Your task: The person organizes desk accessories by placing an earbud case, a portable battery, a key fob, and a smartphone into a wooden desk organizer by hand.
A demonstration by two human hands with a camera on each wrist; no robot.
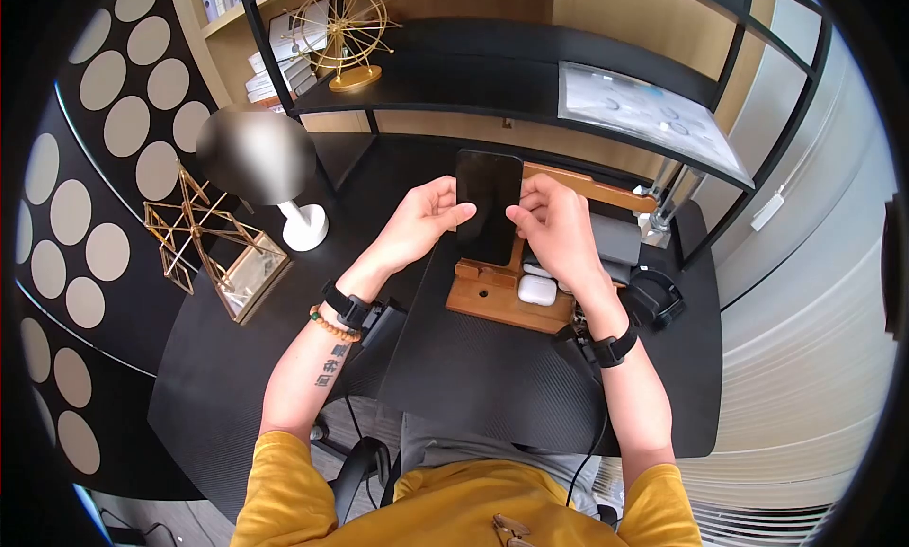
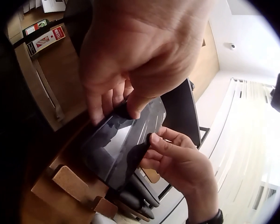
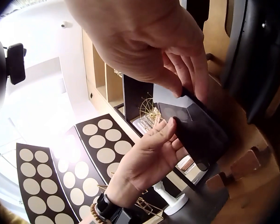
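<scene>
A black phone (image 1: 489, 206) is held upright by both hands over a wooden stand (image 1: 473, 299) on the black desk. The left hand (image 1: 423, 223) pinches its left edge, thumb on the screen side and fingers behind. On the opposite edge, the right hand (image 1: 559, 227) grips it the same way. In the left wrist view the phone's glossy screen (image 2: 119, 144) shows reflections, above the stand's small wooden blocks (image 2: 70, 183). Whether the phone's lower edge touches the stand, I cannot tell. A white earbud case (image 1: 537, 290) lies on the stand.
Dark headphones (image 1: 655, 296) lie right of the stand. A white lamp (image 1: 305, 227) and a gold geometric ornament (image 1: 248, 273) stand at the left. Behind, a black shelf (image 1: 454, 85) carries a golden wheel ornament (image 1: 346, 36) and a clear flat panel (image 1: 644, 116).
</scene>
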